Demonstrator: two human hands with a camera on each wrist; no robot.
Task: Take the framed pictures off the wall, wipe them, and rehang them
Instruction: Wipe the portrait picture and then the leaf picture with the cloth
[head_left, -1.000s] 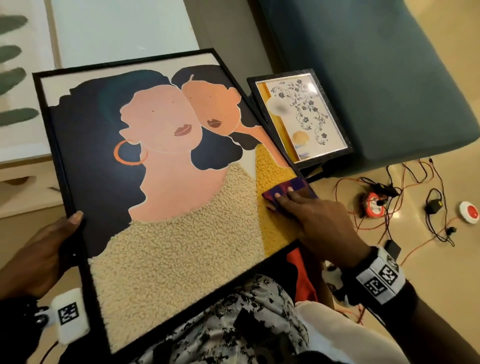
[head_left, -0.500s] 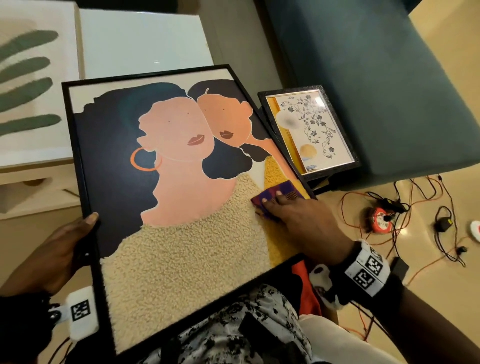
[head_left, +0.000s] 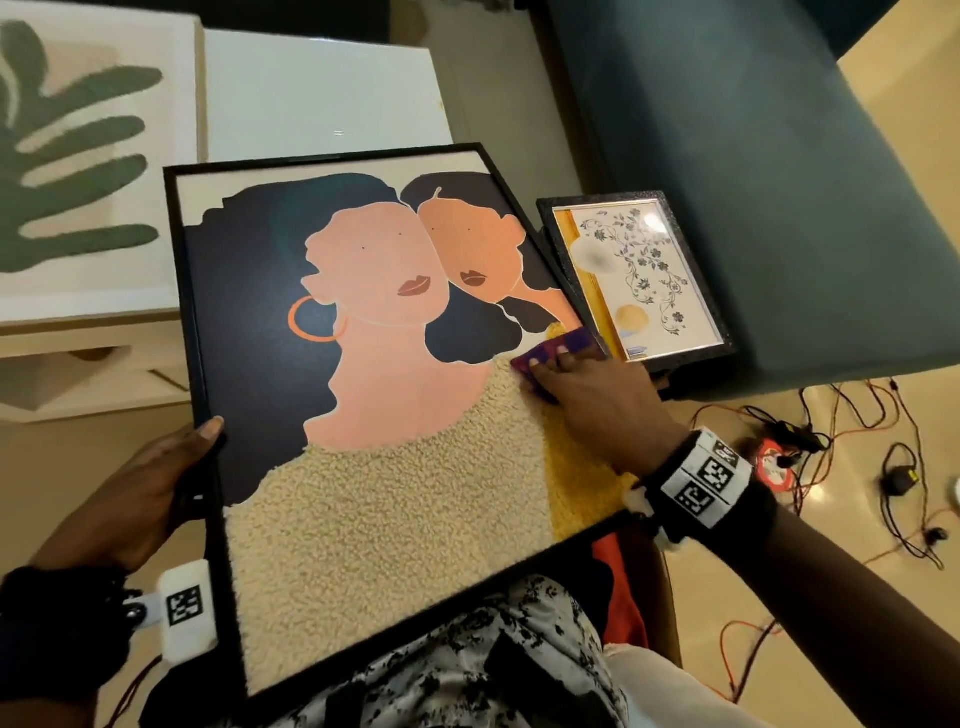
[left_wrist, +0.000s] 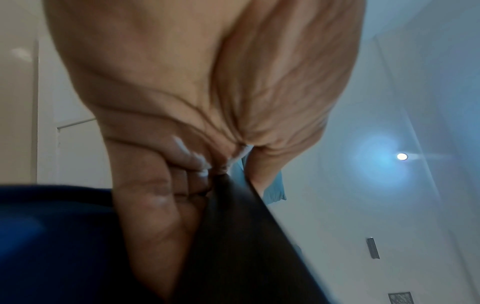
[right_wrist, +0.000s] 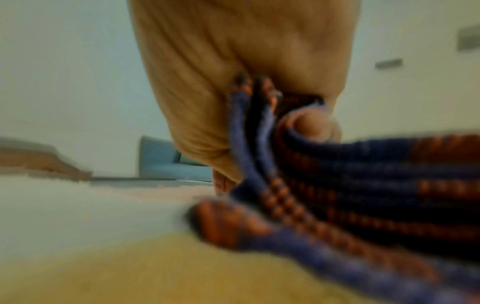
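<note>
A large black-framed picture (head_left: 363, 415) of two women lies tilted across my lap. My left hand (head_left: 171, 467) grips its left edge, thumb on the front and fingers (left_wrist: 182, 170) curled behind the black frame (left_wrist: 233, 246). My right hand (head_left: 587, 395) presses a purple and red cloth (head_left: 571, 343) onto the picture near its right edge, just below the dark hair. In the right wrist view the cloth (right_wrist: 363, 185) is bunched under the palm, with the thumb (right_wrist: 311, 127) tucked into it. A small floral framed picture (head_left: 639, 275) leans against the sofa right beside the cloth.
A blue-grey sofa (head_left: 753, 156) fills the upper right. Orange and black cables with a red round device (head_left: 774, 462) lie on the floor at the right. A green leaf picture (head_left: 78, 156) and a white panel (head_left: 322, 88) stand at the left.
My right hand has slid the cloth up the picture's right side, from the yellow patch to the edge of the dark hair. My left hand keeps its grip.
</note>
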